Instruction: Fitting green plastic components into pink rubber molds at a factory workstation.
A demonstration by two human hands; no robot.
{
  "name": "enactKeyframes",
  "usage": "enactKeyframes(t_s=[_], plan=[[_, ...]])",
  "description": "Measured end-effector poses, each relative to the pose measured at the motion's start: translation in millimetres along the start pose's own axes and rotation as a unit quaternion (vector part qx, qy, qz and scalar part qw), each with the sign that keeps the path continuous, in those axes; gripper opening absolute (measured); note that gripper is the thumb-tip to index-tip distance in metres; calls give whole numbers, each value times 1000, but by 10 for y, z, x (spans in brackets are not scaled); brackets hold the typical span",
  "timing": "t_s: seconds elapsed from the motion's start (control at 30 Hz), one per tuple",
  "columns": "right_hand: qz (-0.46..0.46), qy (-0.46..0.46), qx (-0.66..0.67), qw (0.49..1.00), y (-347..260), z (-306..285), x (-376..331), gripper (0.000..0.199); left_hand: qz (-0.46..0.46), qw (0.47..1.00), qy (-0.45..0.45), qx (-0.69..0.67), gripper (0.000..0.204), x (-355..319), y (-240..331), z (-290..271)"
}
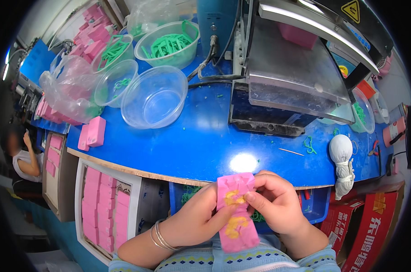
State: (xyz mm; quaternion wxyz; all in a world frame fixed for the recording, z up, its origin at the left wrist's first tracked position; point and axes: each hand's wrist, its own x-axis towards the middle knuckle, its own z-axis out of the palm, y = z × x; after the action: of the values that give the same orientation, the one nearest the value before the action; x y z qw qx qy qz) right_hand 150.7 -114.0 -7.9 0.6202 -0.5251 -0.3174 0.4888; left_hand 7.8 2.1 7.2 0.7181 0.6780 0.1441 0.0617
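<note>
Close to my body, just past the table's near edge, I hold a pink rubber mold (242, 240) spread open, with yellow patches on its inner faces. My left hand (192, 215) grips its left side, the thumb laid across the middle. At the upper right edge, my right hand (278, 204) pinches the mold between thumb and curled fingers. Whether anything small sits under the right fingertips, I cannot tell. Below the mold, partly hidden by my hands, a blue tray (321, 201) contains green pieces.
Plastic bowls stand at the back, one plain (154, 97), another with green strips (169, 56). A machine (296, 77) occupies the right rear. A toothpick (291, 152), a wrapped white bundle (341, 158) and pink blocks (95, 131) lie on the blue table (205, 140). Someone sits far left.
</note>
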Motion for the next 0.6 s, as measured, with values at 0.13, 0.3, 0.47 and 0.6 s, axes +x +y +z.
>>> enactKeyframes(t_s=[0.13, 0.3, 0.47, 0.6], plan=[[62, -12, 116, 991, -85, 14, -16, 16, -9, 998, -44, -43, 28, 4, 54, 1], [2, 6, 49, 999, -94, 43, 16, 16, 9, 1000, 3, -8, 31, -28, -101, 25], [-76, -10, -26, 997, -4, 24, -1, 21, 17, 1000, 24, 4, 29, -52, -143, 7], [-118, -48, -133, 983, 30, -33, -12, 29, -24, 991, 63, -114, 31, -52, -149, 18]])
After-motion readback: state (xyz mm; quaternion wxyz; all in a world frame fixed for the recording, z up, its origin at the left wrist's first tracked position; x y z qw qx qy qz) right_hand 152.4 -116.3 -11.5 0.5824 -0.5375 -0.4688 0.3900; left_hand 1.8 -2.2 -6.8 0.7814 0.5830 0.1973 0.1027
